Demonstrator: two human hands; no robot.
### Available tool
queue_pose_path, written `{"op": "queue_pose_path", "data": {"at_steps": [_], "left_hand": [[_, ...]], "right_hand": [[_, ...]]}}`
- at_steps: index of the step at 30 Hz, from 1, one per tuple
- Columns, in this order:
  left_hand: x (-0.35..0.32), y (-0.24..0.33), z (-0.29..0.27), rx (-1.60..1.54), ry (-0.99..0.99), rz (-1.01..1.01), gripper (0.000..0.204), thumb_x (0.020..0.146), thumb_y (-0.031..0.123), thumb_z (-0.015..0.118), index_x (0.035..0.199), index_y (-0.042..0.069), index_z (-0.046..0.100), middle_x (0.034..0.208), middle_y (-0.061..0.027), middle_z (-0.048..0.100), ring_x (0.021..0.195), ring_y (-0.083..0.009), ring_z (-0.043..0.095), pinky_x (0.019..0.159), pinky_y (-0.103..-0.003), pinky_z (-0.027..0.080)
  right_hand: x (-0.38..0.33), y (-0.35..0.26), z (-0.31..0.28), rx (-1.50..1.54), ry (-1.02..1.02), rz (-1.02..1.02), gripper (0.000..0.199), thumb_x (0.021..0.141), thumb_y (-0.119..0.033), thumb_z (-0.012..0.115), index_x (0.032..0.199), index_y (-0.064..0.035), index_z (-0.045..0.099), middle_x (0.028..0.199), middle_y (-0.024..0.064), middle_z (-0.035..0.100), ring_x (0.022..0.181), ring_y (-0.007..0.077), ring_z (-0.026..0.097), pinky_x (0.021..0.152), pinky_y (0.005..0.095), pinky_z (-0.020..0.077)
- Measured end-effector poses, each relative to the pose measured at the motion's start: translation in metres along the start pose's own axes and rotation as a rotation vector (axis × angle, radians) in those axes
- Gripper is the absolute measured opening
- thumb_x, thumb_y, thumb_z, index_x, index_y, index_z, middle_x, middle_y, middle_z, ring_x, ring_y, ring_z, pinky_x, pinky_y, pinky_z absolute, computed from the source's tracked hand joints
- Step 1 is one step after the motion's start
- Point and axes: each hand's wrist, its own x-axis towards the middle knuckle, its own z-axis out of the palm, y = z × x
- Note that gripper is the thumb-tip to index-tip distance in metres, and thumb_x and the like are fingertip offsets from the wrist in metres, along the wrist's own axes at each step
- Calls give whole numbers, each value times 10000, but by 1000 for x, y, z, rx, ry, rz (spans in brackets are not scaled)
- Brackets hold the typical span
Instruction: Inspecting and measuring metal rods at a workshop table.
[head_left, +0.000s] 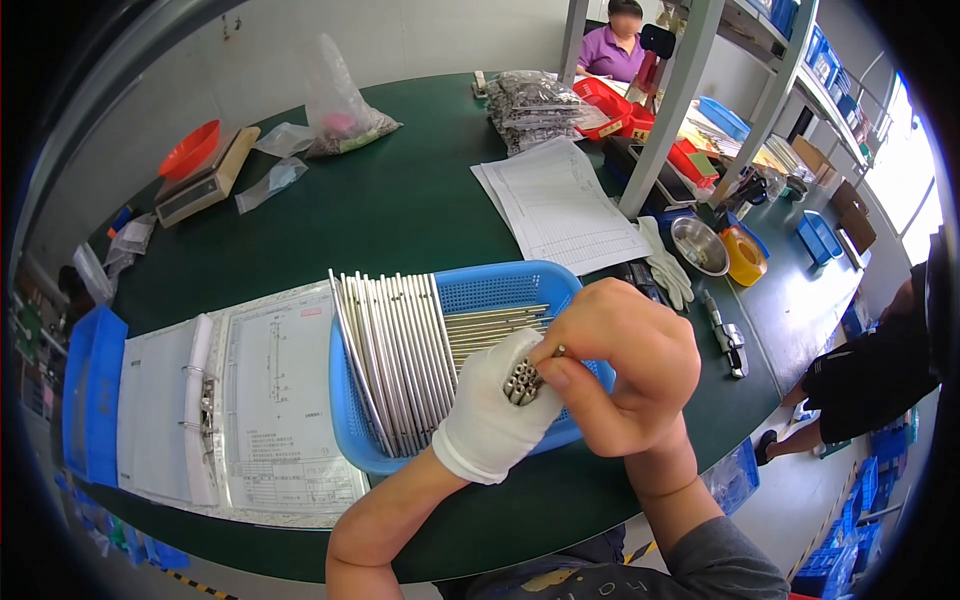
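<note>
Gloved left hand (492,415) in tight grip round metal tubes (522,381), bare right hand (620,365) pinching one tube end

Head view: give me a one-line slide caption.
Gloved left hand grips a bundle of metal tubes while the bare right hand pinches one, over a blue basket of rods.

silver metal tubes (400,350), blue basket (500,285), white glove (490,420), green table (400,200)

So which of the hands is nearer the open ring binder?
Left. The gloved left hand grips a bundle of metal tubes just right of the ring binder; the bare right hand is farther right.
</note>
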Motion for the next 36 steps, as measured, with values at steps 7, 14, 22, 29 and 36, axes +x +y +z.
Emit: {"op": "queue_pose_path", "data": {"at_steps": [7,14,22,29,36], "left_hand": [[-2,-8,2,27,29,29,159,792,86,636,920,13,577,768,-107,600,673,-183,589,613,-284,457],[-5,-8,-4,-77,-71,-64,188,831,117,620,971,-5,593,886,-73,625,809,-148,602,719,-267,478],[-5,-14,-8,125,-49,-35,128,814,88,623,915,13,599,802,-70,622,729,-175,608,624,-288,469],[-3,-9,-5,167,-25,98,151,792,62,648,906,22,558,764,-87,600,698,-191,601,627,-297,470],[-1,-1,-2,88,-33,44,210,797,68,632,992,18,571,790,-91,610,701,-186,599,654,-283,472]], "right_hand": [[1,2,-1,14,-1,-55,145,647,25,660,767,-32,602,676,61,605,560,218,559,526,303,401],[-6,4,1,43,16,-24,193,660,10,678,848,-32,665,712,65,642,574,194,582,561,286,442],[-5,10,9,36,73,-75,259,639,11,702,888,-37,649,635,36,577,529,192,539,503,290,381],[-3,11,3,-30,45,-179,262,630,71,693,871,-16,636,621,52,604,545,191,595,544,281,441],[-3,13,12,83,146,-137,246,611,42,709,840,-34,657,622,45,599,518,174,552,499,267,397]]}}
